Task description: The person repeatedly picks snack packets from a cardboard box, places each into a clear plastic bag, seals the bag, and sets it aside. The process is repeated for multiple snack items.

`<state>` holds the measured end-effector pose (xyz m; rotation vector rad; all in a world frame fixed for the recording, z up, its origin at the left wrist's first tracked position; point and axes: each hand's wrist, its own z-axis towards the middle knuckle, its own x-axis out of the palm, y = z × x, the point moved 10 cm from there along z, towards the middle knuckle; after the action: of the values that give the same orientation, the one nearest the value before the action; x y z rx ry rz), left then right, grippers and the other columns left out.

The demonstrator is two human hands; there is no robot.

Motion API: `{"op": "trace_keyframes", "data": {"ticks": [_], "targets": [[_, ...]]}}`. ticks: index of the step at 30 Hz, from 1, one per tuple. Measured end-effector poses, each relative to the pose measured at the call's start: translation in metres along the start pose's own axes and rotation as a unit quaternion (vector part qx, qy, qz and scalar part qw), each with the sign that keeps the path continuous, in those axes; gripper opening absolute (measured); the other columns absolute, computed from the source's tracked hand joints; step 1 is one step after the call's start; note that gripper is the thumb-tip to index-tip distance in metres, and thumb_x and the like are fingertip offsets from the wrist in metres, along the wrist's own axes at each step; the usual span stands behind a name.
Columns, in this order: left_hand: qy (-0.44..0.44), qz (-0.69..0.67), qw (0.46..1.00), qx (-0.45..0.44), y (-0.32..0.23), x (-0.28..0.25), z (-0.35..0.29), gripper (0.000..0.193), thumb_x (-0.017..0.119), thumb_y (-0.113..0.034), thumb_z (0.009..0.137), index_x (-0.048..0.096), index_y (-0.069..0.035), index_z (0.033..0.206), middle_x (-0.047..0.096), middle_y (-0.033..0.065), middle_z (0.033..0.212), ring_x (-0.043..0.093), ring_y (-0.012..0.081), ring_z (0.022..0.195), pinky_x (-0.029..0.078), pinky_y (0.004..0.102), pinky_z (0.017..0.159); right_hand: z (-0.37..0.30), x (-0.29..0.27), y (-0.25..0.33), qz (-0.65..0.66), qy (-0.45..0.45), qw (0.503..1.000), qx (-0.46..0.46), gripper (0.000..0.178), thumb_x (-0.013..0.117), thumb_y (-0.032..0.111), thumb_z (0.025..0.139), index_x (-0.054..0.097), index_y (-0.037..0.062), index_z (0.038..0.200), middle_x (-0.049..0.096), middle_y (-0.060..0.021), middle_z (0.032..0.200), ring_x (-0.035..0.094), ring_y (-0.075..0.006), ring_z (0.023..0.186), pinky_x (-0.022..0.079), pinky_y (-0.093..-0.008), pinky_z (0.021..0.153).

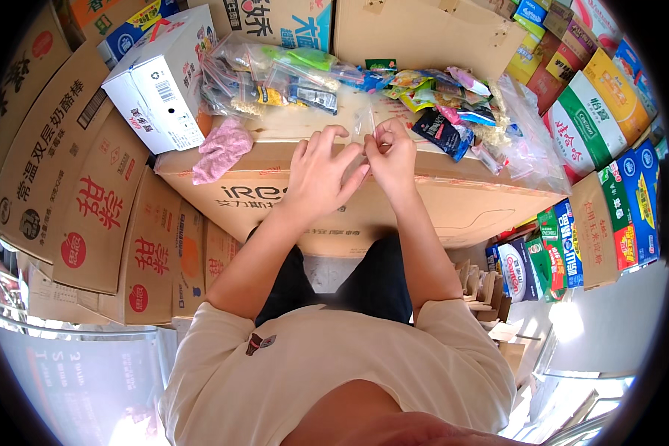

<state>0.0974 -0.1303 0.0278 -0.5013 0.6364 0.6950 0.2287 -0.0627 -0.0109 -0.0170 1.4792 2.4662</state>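
Note:
My right hand point(394, 156) is closed in a pinch on the edge of a small clear plastic bag point(363, 121) over the front of a large cardboard box point(312, 140). My left hand point(320, 169) hovers just left of the bag, its fingers curved and apart. Whether a left fingertip touches the bag is hard to see. Behind my left hand lie several filled zip bags point(267, 74) in a heap. Beyond my right hand spreads a pile of small colourful snack packets point(438, 97), with a dark blue packet point(440, 134) nearest to it.
A pink cloth point(223, 150) hangs over the box's left front edge, beside a white carton point(160, 85). Large cardboard cartons point(89, 186) are stacked at the left. Colourful product boxes point(591, 123) stand at the right, and loose clear bags point(524, 119) lie at the box's right end.

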Motion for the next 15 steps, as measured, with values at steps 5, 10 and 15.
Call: {"op": "trace_keyframes", "data": {"ticks": [5,10,15], "targets": [[0.023,0.048,0.998,-0.021,0.004,0.006,-0.002,0.014,0.065,-0.017,0.081,0.062,-0.012,0.094,0.058,0.006,0.099,0.059,0.0252,0.088,0.044,0.041,0.074,0.002,0.001,-0.017,0.046,-0.017,0.999,0.003,0.014,0.057,-0.006,0.08,0.045,0.0001,0.083,0.062,-0.0123,0.061,0.066,-0.0199,0.05,0.049,-0.0291,0.045],[0.023,0.064,0.997,-0.039,0.026,0.012,-0.006,0.009,0.062,-0.007,0.081,0.062,-0.01,0.089,0.063,0.006,0.082,0.062,0.0277,0.08,0.046,0.0403,0.072,-0.001,0.009,-0.026,0.114,0.023,0.99,0.085,0.017,0.054,-0.007,0.08,0.044,-0.0001,0.092,0.063,-0.0122,0.064,0.068,-0.0212,0.054,0.048,-0.0285,0.044],[0.002,0.063,0.994,-0.085,0.053,0.001,-0.011,0.013,0.063,-0.003,0.079,0.062,-0.009,0.09,0.064,0.0063,0.082,0.063,0.0297,0.072,0.048,0.0397,0.069,0.0,0.03,-0.023,0.137,0.172,0.967,0.128,0.015,0.055,0.016,0.092,0.048,0.0037,0.098,0.065,-0.0109,0.074,0.067,-0.0187,0.061,0.046,-0.0266,0.052]]}}
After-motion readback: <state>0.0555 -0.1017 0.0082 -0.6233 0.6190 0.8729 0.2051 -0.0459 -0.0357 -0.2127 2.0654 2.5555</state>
